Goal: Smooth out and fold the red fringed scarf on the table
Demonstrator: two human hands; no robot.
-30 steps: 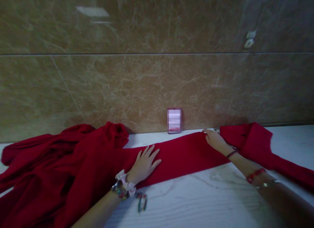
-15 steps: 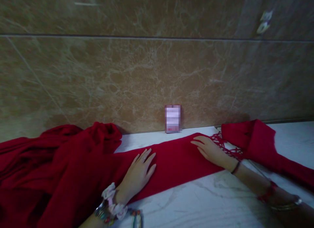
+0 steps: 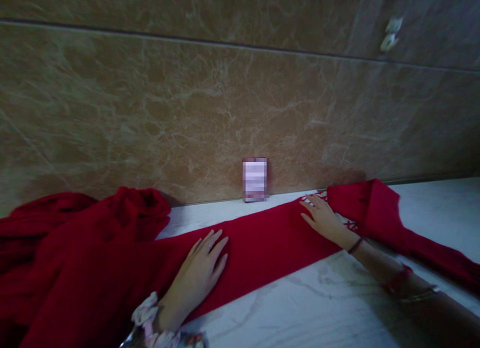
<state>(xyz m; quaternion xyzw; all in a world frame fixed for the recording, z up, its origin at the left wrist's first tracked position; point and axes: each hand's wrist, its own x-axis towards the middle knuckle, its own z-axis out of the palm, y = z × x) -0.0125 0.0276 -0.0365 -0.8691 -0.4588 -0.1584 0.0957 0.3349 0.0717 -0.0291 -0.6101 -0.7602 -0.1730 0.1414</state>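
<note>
Since the earlier frame, the right hand [image 3: 325, 220] has slid rightward along the red cloth [image 3: 255, 253] toward its fringed end, while the left hand [image 3: 198, 275] rests at about the same spot on it.

Nearest, a pale scrunchie [image 3: 148, 313] circles the left wrist, with part of a beaded bracelet beside it. Just beyond, the left hand lies palm down on the cloth, fingers a little apart and straight, pinching nothing; its flat pressure seems meant to steady the strip where it runs out of the bunched red fabric [image 3: 75, 273] on the left. The strip lies smooth and slanting across the white tabletop [image 3: 300, 308], its right end farther off.

There the right hand, a dark band [image 3: 355, 244] at its wrist, also lies palm down, fingers apart and touching the cloth without clamping it, probably so as to smooth that end. Part of the fringe [image 3: 350, 224] shows beside it, and a folded red piece [image 3: 382, 203] lies just to the right.

Farther back, a small blurred-out upright object [image 3: 255, 180] stands by the marbled wall [image 3: 225, 113]; I cannot tell what it is.
</note>
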